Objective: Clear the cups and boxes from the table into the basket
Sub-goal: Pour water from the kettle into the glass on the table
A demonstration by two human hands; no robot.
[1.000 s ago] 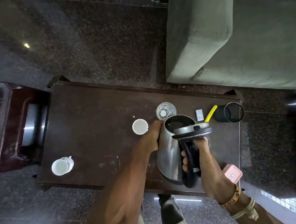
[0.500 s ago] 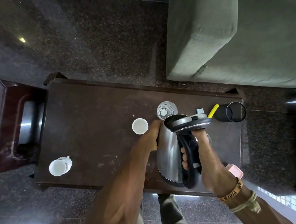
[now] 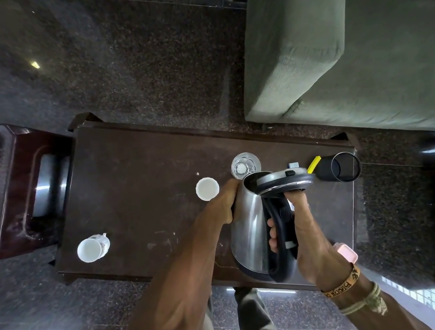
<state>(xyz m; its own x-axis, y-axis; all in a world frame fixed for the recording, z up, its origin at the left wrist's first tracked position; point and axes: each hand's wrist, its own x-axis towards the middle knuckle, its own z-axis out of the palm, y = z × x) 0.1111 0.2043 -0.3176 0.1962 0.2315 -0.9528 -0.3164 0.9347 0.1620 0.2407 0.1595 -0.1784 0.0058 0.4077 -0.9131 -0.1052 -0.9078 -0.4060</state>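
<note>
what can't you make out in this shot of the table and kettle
Head view, the only one:
- Inside of the steel kettle: its half-open lid hides any contents.
- Small grey item on the dark wooden table: mostly behind the lid, too small to identify.
- Yellow object: only one end shows beside the black cylindrical cup.
- Basket: not in frame.
- Left hand fingertips: behind the kettle.

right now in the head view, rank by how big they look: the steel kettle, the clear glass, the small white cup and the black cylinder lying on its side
1. Steel kettle, by far the largest, though it is held nearest the camera.
2. Black cylinder.
3. Clear glass and small white cup look about alike; I would not rank them.
</note>
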